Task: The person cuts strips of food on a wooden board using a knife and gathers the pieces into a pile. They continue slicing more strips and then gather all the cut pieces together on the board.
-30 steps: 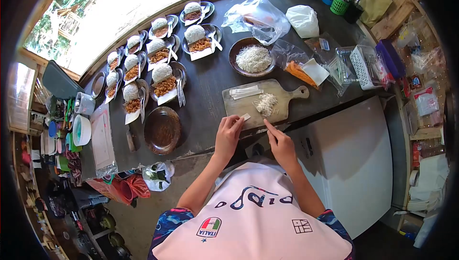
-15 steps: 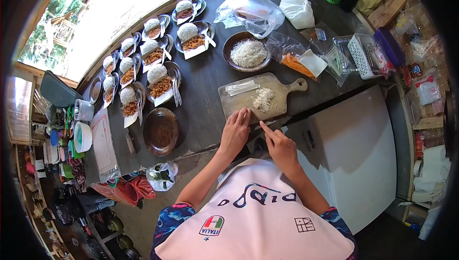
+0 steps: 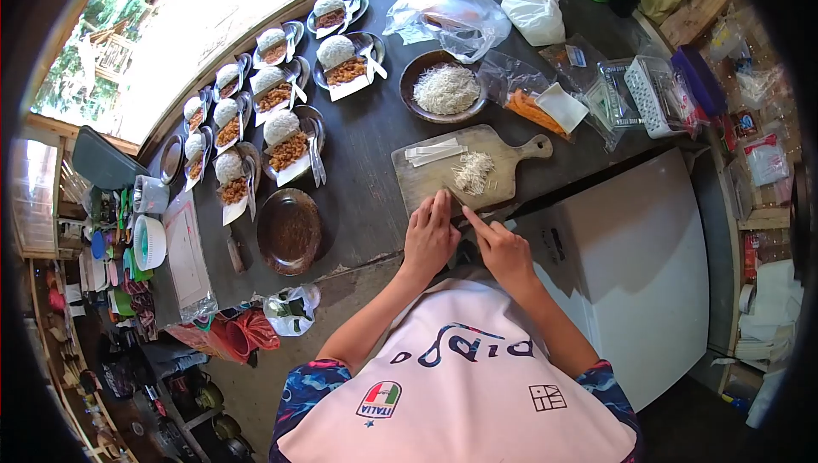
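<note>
My left hand point(image 3: 429, 233) rests at the near edge of a wooden cutting board point(image 3: 415, 178). Its fingers are held together and bent down onto the wood, covering whatever lies under them. Close by on the right, my right hand point(image 3: 504, 252) grips a knife point(image 3: 457, 200), index finger stretched along it; only a thin dark part of the blade shows. Beyond the fingertips lies a small heap of pale, thin-cut strips point(image 3: 474, 172), with a few loose pieces on its right. Several longer white sticks point(image 3: 432, 152) lie side by side at the board's far left.
A brown bowl point(image 3: 409, 97) of white shreds stands behind the board, beside a bag of orange pieces point(image 3: 532, 111). Several plates of rice and brown topping point(image 3: 286, 141) fill the left. A bare brown plate point(image 3: 290, 231) sits nearer. A white appliance point(image 3: 630, 241) stands at right.
The view has shifted slightly. Both hands stay at the board's near edge, close together, with the fingers barely moved. A few small pieces now lie apart at the right of the heap.
</note>
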A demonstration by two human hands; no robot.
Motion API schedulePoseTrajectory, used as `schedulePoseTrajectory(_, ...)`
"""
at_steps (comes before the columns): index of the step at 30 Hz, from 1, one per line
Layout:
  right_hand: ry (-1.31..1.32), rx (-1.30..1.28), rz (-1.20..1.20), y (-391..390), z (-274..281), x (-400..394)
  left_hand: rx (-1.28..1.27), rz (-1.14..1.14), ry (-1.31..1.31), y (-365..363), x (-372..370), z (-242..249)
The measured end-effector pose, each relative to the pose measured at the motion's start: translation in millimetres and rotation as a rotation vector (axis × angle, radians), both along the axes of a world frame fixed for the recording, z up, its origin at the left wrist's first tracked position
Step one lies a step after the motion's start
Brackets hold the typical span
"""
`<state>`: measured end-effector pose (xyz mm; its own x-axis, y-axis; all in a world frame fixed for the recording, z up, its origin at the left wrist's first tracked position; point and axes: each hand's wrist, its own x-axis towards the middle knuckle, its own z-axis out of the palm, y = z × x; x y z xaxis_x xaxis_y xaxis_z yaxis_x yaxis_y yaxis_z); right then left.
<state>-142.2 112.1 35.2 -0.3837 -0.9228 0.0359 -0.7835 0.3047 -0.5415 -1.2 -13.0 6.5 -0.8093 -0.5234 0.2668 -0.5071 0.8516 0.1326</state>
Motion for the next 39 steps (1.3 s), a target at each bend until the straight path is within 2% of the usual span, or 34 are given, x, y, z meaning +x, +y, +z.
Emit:
schedulePoseTrajectory(4, -0.018, -0.056, -0.013, -5, 5, -1, -0.008, 0.001, -0.005, 0, 1, -2)
schedulePoseTrajectory(7, -0.025, 0.041, -0.027, 11, 13, 2, 0.005, -0.008, 0.018, 1, 1, -4)
schedulePoseTrajectory(10, -0.024, 0.034, -0.029, 11, 10, 0, 0.052, 0.0, 0.054, 3, 1, -7)
schedulePoseTrajectory(13, -0.043, -0.034, -0.021, -4, 6, -1, 0.06, 0.008, 0.055, 5, 0, -8)
schedulePoseTrajectory(19, -0.064, 0.108, -0.05, 10, 20, 4, 0.022, 0.021, 0.059, 6, -1, -16)
schedulePoseTrajectory(22, -0.022, -0.01, -0.043, -1, 7, 2, 0.052, 0.044, 0.075, 9, -3, -17)
schedulePoseTrajectory(28, -0.041, 0.07, -0.066, 6, 15, 6, 0.04, 0.042, 0.08, 8, -2, -17)
schedulePoseTrajectory(34, -0.019, -0.059, -0.071, -5, 3, 7, 0.111, 0.062, 0.092, 11, -4, -10)
schedulePoseTrajectory(37, -0.027, 0.064, -0.085, 6, 13, 11, 0.104, 0.061, 0.102, 10, -4, -13)
schedulePoseTrajectory(39, 0.004, 0.026, -0.084, 3, 7, 10, 0.114, 0.065, 0.118, 9, -4, -14)
